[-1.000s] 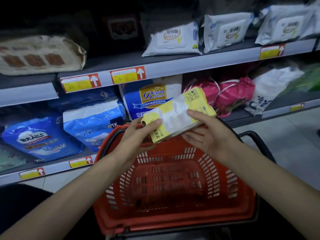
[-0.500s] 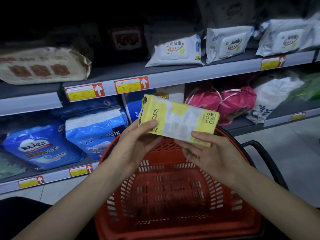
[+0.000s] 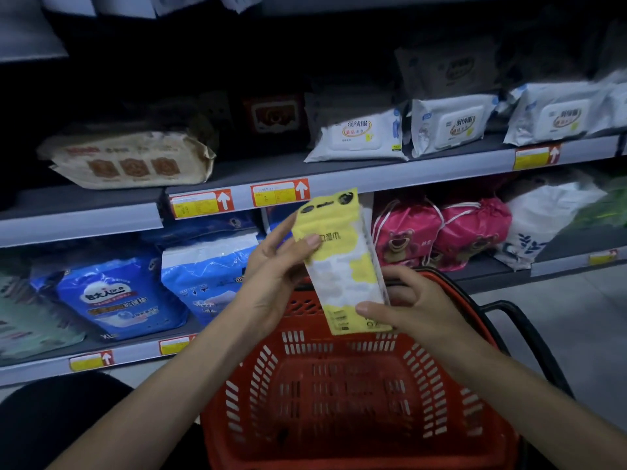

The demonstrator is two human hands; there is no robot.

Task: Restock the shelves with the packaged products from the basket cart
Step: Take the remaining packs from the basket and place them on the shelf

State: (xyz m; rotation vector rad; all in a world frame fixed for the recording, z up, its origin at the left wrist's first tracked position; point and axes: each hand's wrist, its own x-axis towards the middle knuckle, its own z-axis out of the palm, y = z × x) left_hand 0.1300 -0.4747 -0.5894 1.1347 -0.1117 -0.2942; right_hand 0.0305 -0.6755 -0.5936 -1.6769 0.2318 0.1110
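Yellow-and-white wipes packet (image 3: 341, 262) is standing nearly upright above the red basket (image 3: 356, 401), its long axis running vertical, dark-printed end topmost. Left hand (image 3: 274, 276) is pinching its upper half; right hand (image 3: 410, 308) is gripping the bottom edge.

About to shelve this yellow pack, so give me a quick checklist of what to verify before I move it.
1. Yellow pack held by both hands, left hand and right hand: ok.
2. Pack lifted clear above the red basket: ok.
3. Bare spot on the upper shelf left of the white wipes packs: ok.
4. Price label matches this pack: cannot tell, blurred.
5. Basket has more stock: cannot tell; none visible.
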